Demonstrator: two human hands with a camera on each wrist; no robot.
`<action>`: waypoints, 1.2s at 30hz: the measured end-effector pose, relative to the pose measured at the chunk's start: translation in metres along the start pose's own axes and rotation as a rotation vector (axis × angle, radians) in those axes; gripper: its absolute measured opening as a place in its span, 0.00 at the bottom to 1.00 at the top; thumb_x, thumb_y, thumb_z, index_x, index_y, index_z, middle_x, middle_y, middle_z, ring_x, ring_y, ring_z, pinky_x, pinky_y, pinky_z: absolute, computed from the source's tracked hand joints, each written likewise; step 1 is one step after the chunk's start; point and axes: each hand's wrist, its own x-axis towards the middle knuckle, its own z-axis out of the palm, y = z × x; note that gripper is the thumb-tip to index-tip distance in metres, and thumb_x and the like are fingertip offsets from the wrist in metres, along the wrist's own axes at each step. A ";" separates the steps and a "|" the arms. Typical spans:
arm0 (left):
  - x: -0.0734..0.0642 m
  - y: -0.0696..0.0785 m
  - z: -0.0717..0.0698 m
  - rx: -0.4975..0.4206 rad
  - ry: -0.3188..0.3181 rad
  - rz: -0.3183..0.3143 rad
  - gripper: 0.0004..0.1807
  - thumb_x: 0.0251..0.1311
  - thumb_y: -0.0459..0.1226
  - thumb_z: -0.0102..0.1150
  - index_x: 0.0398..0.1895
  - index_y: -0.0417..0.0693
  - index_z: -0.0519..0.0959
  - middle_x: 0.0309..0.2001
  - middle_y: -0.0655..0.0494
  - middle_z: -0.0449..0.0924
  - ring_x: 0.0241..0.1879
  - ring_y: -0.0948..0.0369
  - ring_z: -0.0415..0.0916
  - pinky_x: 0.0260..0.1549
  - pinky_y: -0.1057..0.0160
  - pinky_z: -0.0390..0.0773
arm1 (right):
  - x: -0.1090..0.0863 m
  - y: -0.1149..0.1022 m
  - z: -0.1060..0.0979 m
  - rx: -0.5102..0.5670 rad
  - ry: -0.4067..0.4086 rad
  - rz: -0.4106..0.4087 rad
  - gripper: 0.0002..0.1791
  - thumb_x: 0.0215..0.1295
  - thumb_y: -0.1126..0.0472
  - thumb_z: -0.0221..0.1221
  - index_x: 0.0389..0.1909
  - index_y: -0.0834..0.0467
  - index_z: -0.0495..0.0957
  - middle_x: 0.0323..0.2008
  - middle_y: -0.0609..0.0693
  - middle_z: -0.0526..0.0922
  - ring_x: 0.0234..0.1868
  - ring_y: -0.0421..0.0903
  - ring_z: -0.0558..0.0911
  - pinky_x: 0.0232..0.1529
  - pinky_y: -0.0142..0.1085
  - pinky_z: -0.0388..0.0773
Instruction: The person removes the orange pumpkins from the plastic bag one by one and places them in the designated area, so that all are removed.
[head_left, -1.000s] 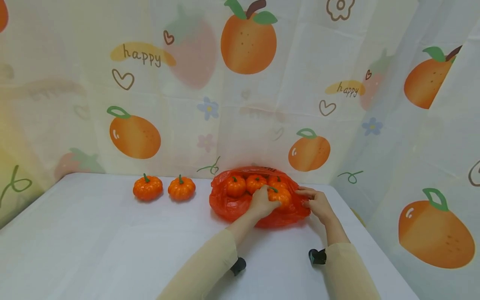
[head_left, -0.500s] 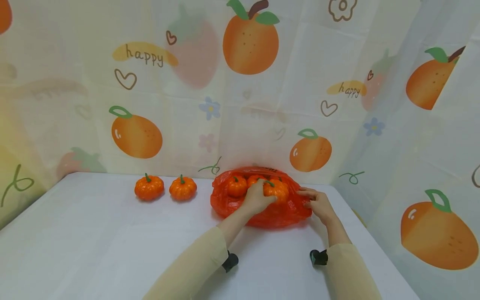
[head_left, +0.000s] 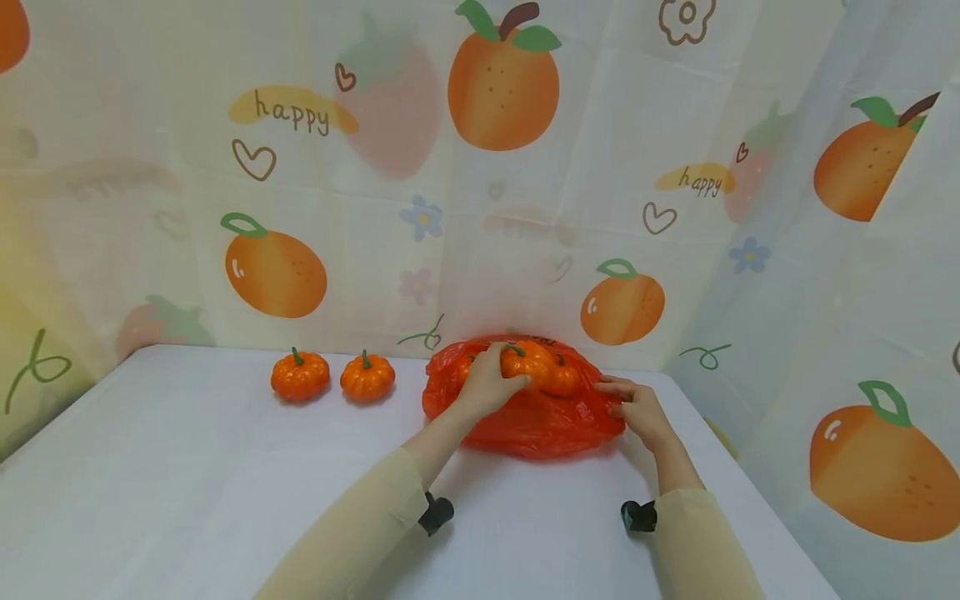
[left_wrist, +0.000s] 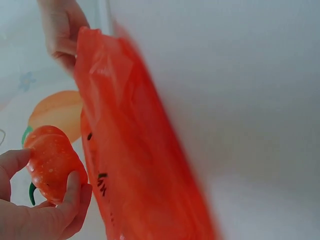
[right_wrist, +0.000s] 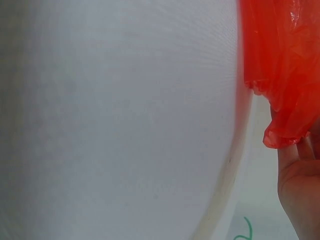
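My left hand (head_left: 487, 385) grips a small orange pumpkin (head_left: 529, 363) with a green stem, holding it over the mouth of a red plastic bag (head_left: 525, 429). Thumb and fingers wrap the sides of this pumpkin (left_wrist: 54, 161) in the left wrist view, beside the printed side of the bag (left_wrist: 135, 150). At the bag's right end, my right hand (head_left: 643, 414) holds the edge of the plastic. From the right wrist, the fingers of that hand (right_wrist: 300, 182) show partly behind the bag's edge. Another pumpkin (head_left: 564, 380) lies inside; others are mostly hidden by the left hand.
Two more pumpkins, one farther left (head_left: 300, 377) and one nearer the bag (head_left: 367, 379), stand on the white table (head_left: 187, 467) along its back. A fruit-printed curtain (head_left: 360, 250) hangs behind and to the right. A black band piece (head_left: 639, 517) sits at the right sleeve.
My left hand has lifted the pumpkin up and leftward from the bag's right part, uncovering another pumpkin there. My right hand has stayed at the bag's right edge.
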 end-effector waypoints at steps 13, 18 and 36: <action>0.000 0.007 -0.030 -0.037 0.044 0.045 0.38 0.63 0.40 0.62 0.73 0.40 0.59 0.70 0.44 0.66 0.69 0.46 0.66 0.70 0.45 0.67 | 0.000 0.003 0.001 -0.004 0.006 0.012 0.27 0.63 0.76 0.45 0.64 0.65 0.73 0.74 0.62 0.63 0.74 0.64 0.59 0.57 0.40 0.82; -0.001 0.006 -0.043 0.012 0.069 0.060 0.38 0.62 0.41 0.63 0.72 0.40 0.60 0.71 0.41 0.65 0.70 0.44 0.65 0.70 0.44 0.67 | 0.002 0.006 0.001 -0.005 0.010 0.010 0.27 0.63 0.76 0.44 0.63 0.65 0.73 0.74 0.61 0.63 0.74 0.63 0.59 0.54 0.37 0.82; -0.007 -0.023 -0.109 0.040 0.153 0.021 0.35 0.64 0.40 0.58 0.71 0.38 0.59 0.70 0.36 0.64 0.66 0.40 0.68 0.64 0.45 0.74 | 0.001 0.002 0.002 0.009 0.007 0.000 0.27 0.63 0.76 0.45 0.64 0.65 0.73 0.74 0.62 0.63 0.74 0.64 0.59 0.55 0.40 0.83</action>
